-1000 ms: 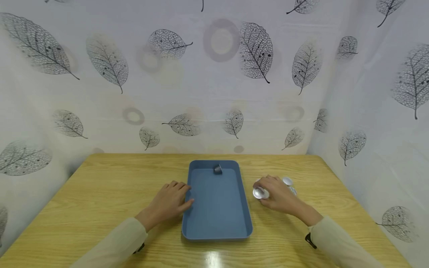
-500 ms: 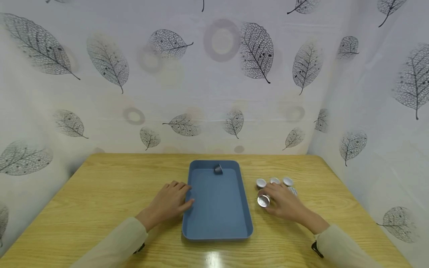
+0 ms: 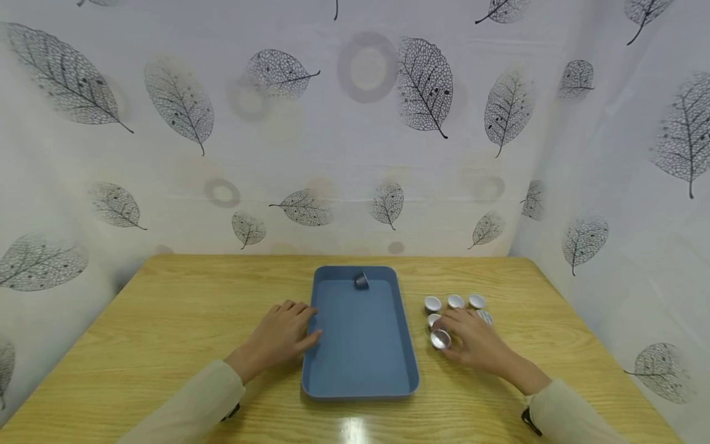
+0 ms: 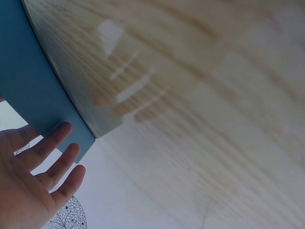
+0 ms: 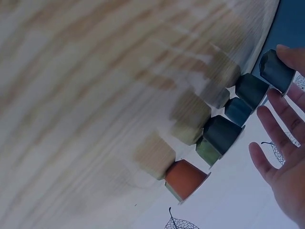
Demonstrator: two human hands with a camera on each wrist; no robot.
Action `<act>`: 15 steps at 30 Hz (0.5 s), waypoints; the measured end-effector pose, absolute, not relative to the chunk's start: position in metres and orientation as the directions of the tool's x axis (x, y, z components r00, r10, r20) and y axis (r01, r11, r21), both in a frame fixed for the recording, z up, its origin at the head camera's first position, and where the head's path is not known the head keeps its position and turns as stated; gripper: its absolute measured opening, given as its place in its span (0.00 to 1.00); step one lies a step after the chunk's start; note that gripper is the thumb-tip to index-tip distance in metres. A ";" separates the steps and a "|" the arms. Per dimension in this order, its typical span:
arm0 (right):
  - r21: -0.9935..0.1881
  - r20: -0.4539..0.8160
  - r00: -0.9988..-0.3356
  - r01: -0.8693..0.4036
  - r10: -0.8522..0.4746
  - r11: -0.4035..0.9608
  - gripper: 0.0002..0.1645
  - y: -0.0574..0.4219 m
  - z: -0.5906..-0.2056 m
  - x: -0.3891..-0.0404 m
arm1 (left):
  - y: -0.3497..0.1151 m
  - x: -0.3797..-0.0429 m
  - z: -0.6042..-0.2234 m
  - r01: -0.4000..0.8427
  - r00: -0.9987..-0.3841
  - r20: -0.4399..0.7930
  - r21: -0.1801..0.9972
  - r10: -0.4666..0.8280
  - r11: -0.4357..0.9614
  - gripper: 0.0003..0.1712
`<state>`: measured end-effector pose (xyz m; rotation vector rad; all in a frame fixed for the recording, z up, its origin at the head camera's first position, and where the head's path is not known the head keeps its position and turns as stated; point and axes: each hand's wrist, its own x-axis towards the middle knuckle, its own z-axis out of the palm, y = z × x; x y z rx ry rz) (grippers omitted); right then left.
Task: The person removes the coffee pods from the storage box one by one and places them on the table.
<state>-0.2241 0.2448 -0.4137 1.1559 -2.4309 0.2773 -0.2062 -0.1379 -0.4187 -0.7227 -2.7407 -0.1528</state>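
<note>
My right hand (image 3: 478, 344) pinches a coffee capsule (image 3: 440, 340) by its side, silver lid tilted up toward me. In the right wrist view this capsule (image 5: 275, 71) is dark, with the thumb on it and the other fingers spread. Several more capsules stand lid up around that hand, one (image 3: 432, 304) nearest the tray and another (image 3: 476, 301) farther right; the hand partly covers some. My left hand (image 3: 280, 336) rests on the left rim of a blue-grey tray (image 3: 360, 351), its fingers loosely extended. A dark capsule (image 3: 361, 281) lies on its side at the tray's far end.
The wooden table (image 3: 194, 296) holds the tray at its middle and the capsules to the right. An orange capsule (image 5: 186, 179) and green ones show in the right wrist view. A leaf-patterned curtain (image 3: 344, 154) hangs behind and at both sides.
My right hand has moved toward me and slightly right, with the capsule in its grip. Standing capsules behind it have come into sight. The left hand and tray stay put.
</note>
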 end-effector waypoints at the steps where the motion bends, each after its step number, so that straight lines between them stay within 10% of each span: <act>1: 0.005 0.465 -0.556 -0.776 -0.689 0.630 0.21 0.245 -0.414 -0.224 | -0.138 -0.206 -0.419 0.496 -0.828 0.315 0.025 0.464 0.868 0.26; 15: 0.027 0.483 -0.550 -0.768 -0.681 0.639 0.23 0.251 -0.417 -0.220 | -0.139 -0.207 -0.421 0.488 -0.836 0.306 0.034 0.456 0.872 0.27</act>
